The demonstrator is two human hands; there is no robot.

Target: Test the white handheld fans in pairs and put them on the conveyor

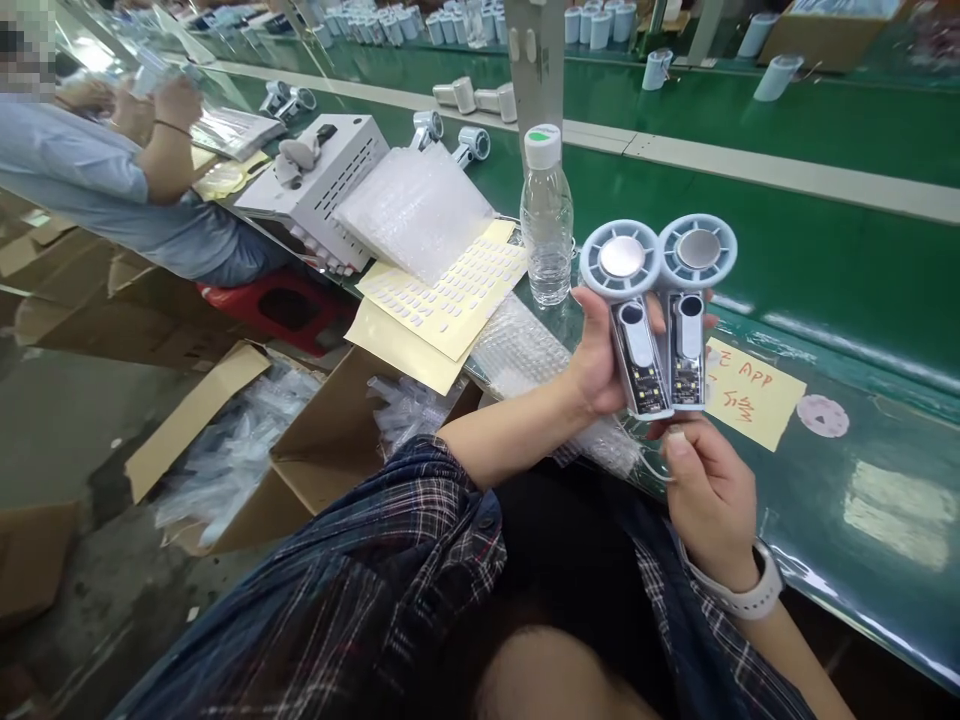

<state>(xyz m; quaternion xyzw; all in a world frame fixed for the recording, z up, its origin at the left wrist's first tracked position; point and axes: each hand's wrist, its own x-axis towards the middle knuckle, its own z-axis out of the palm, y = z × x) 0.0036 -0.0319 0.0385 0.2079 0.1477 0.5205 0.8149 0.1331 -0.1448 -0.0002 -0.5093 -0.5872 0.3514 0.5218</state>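
My left hand (pixel 600 355) is closed round two handheld devices, held side by side and tilted up. Each has a pale blue spoked ring head with a silver disc, and an open handle with a circuit board inside. The left device (pixel 637 345) overlaps the right device (pixel 688 345) slightly at the ring. Just below the handle ends, my right hand (pixel 709 490) is closed in a pinch, a light wristband behind it. A thin white cable (pixel 660 472) loops into its fingers; the cable's tip is hidden.
Left of my hands stand a clear bottle (pixel 546 220), yellow label sheets (pixel 450 300), bubble wrap (pixel 517 345) and a white metal box (pixel 330 185). A handwritten yellow note (pixel 757 395) lies right. Below left is a carton (pixel 300 470) of plastic bags. A co-worker (pixel 97 160) sits at the left.
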